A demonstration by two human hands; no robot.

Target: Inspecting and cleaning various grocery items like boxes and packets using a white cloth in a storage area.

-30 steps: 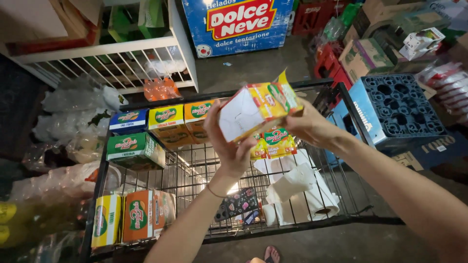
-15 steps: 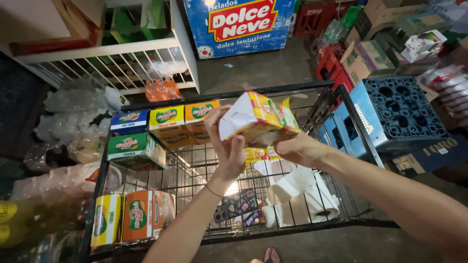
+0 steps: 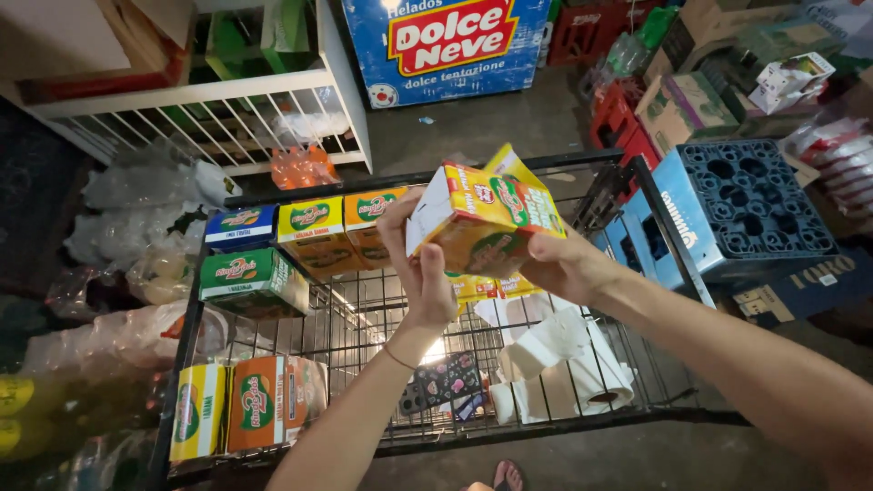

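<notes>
Both my hands hold a yellow-orange carton box (image 3: pixel 486 223) above a black wire cart (image 3: pixel 637 195). My left hand (image 3: pixel 420 264) grips its near left end, where a white flap stands up. My right hand (image 3: pixel 566 265) supports it from below on the right. Inside the cart, at the far left, stand a blue box (image 3: pixel 241 227), a yellow box (image 3: pixel 314 229), an orange box (image 3: pixel 368 218) and a green box (image 3: pixel 250 280). More yellow packs (image 3: pixel 491 286) lie under the held box.
White paper rolls (image 3: pixel 564 359) and a small dark patterned item (image 3: pixel 447 380) lie in the cart's right part. Yellow and orange boxes (image 3: pixel 241 407) stand at its near left. A blue plastic crate (image 3: pixel 741 209) sits right, a white rack (image 3: pixel 227 118) and blue freezer (image 3: pixel 446 41) behind.
The held box has turned and come lower toward me, its white end now facing left. My right hand shifted from its far side to beneath it.
</notes>
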